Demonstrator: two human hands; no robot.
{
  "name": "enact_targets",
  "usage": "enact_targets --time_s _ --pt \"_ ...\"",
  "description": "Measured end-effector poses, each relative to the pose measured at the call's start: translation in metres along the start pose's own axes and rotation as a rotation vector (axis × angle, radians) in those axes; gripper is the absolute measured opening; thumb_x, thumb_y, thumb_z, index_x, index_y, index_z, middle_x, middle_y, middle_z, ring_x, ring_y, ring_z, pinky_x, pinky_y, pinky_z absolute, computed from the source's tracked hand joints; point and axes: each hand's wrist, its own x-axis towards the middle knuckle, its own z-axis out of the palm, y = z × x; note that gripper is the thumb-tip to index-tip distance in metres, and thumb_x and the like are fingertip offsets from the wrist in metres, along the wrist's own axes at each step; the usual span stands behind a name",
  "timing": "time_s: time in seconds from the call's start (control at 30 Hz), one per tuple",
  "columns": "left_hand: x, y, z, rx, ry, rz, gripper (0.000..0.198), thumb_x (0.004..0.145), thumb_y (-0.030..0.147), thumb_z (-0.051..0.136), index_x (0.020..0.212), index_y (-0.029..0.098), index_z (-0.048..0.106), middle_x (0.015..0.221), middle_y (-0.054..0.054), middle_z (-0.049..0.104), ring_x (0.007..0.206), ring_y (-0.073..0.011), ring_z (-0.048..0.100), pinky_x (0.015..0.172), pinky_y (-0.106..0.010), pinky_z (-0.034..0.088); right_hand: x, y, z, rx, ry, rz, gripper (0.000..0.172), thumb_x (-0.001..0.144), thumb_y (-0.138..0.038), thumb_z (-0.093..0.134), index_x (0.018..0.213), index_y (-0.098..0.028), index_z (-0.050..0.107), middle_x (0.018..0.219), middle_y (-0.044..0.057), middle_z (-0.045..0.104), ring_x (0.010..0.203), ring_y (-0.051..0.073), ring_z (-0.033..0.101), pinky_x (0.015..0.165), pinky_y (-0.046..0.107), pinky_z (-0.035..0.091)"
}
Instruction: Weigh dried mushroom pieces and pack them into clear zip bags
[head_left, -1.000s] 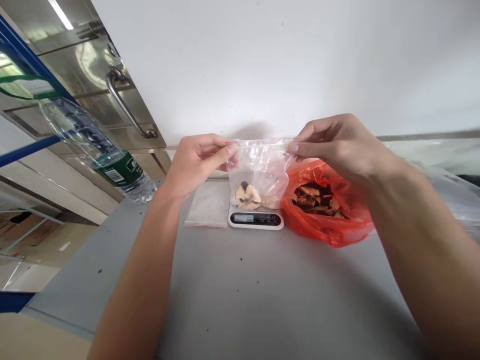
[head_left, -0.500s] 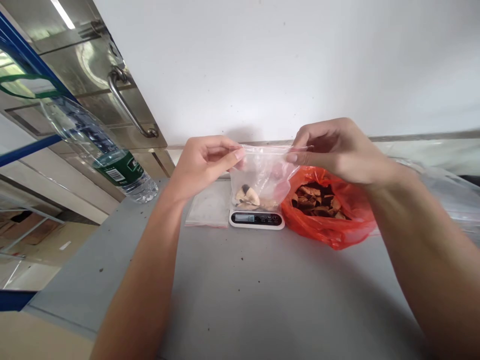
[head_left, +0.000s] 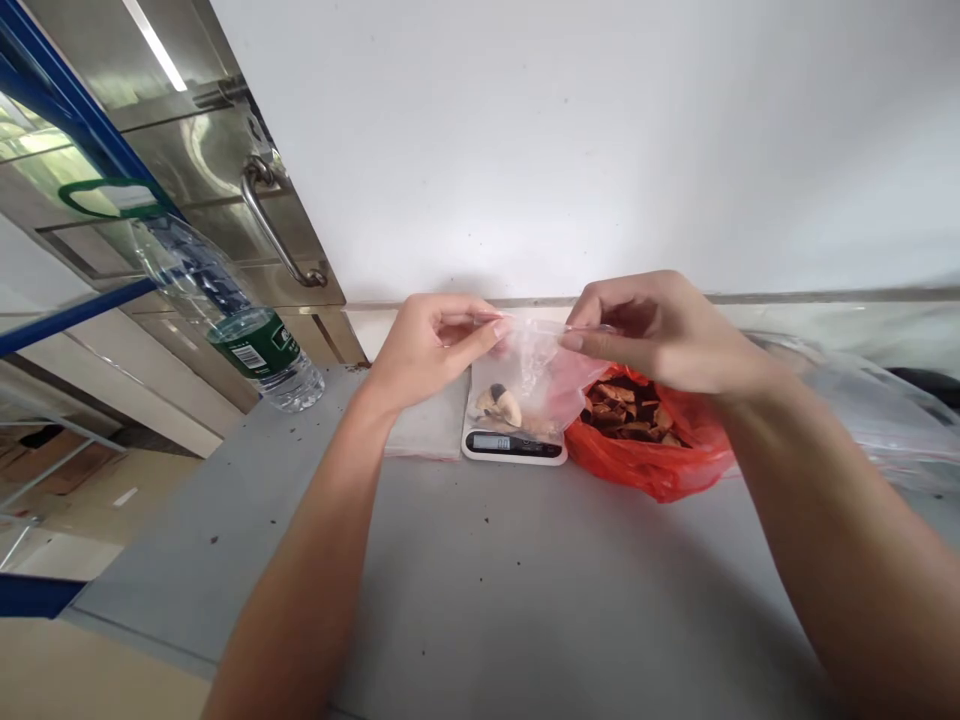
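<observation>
A clear zip bag (head_left: pixel 529 375) is stretched between my two hands by its top edge. My left hand (head_left: pixel 442 345) pinches the left corner of its mouth, and my right hand (head_left: pixel 645 330) pinches the right side. Several pale, dark-edged dried slices (head_left: pixel 499 405) lie in the bottom of the bag. Behind and under the bag is a white digital scale (head_left: pixel 514 447), its display seeming to read 0.0; whether the bag rests on it I cannot tell. Right of the scale, an open red plastic bag (head_left: pixel 652 475) holds many brown dried pieces (head_left: pixel 626 405), partly below my right hand.
Flat zip bags (head_left: pixel 424 435) lie left of the scale. A large water bottle (head_left: pixel 259 350) with a green handle stands at the table's left. Clear plastic packaging (head_left: pixel 862 400) lies at the right. The white wall (head_left: pixel 562 150) rises behind the grey table (head_left: pixel 450 600).
My hands have come closer together, so the zip bag's mouth is less taut. The bag's lower end now covers part of the scale's buttons. The whole view has shifted slightly.
</observation>
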Motion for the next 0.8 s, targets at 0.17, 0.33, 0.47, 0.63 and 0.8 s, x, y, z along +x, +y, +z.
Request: enact_targets --time_s 0.17,0.33,0.47,0.63,0.8 --pt "0.0003 0.0044 0.0019 0.034 -0.001 0.014 0.014 0.091 0.026 0.073 0.082 0.017 0.077 0.081 -0.006 0.08 0.079 -0.0185 0.078 0.074 -0.027 0.063 0.0003 -0.0032 0.0016 -0.009 -0.04 0.022 0.041 0.079 -0.054 0.086 0.059 -0.026 0.063 0.056 -0.001 0.051 0.054 0.014 0.037 0.051 0.035 0.03" --pt "0.0003 0.0043 0.0017 0.051 -0.011 0.02 0.013 0.09 0.024 0.074 0.082 0.017 0.079 0.081 -0.006 0.081 0.079 -0.0188 0.078 0.074 -0.026 0.064 0.0003 0.0006 -0.0006 -0.057 -0.05 0.003 0.036 0.084 -0.048 0.082 0.062 -0.026 0.063 0.059 0.0 0.055 0.055 0.015 0.042 0.052 0.035 0.033" --pt "-0.0002 0.0018 0.0007 0.036 0.011 0.002 0.014 0.09 0.027 0.075 0.082 0.017 0.08 0.079 -0.006 0.081 0.076 -0.0198 0.078 0.069 -0.027 0.063 0.0004 0.0014 -0.0038 -0.048 -0.057 -0.003 0.038 0.082 -0.047 0.084 0.061 -0.026 0.061 0.06 0.0 0.055 0.056 0.015 0.043 0.052 0.035 0.032" --pt "-0.0002 0.0027 0.0049 0.029 -0.035 0.033 0.017 0.092 0.025 0.074 0.078 0.017 0.079 0.08 -0.006 0.081 0.079 -0.0194 0.078 0.074 -0.027 0.064 0.0013 -0.0024 -0.0015 -0.044 -0.122 0.041 0.034 0.083 -0.049 0.081 0.064 -0.027 0.065 0.056 -0.001 0.053 0.053 0.015 0.043 0.048 0.035 0.032" --pt "0.0006 0.0014 0.0064 0.032 -0.017 -0.002 0.016 0.091 0.027 0.074 0.079 0.017 0.08 0.078 -0.005 0.081 0.077 -0.0194 0.078 0.07 -0.026 0.065 0.0007 0.0 -0.0019 -0.094 -0.07 -0.018 0.036 0.085 -0.046 0.081 0.063 -0.027 0.06 0.056 -0.002 0.048 0.052 0.013 0.037 0.047 0.033 0.027"
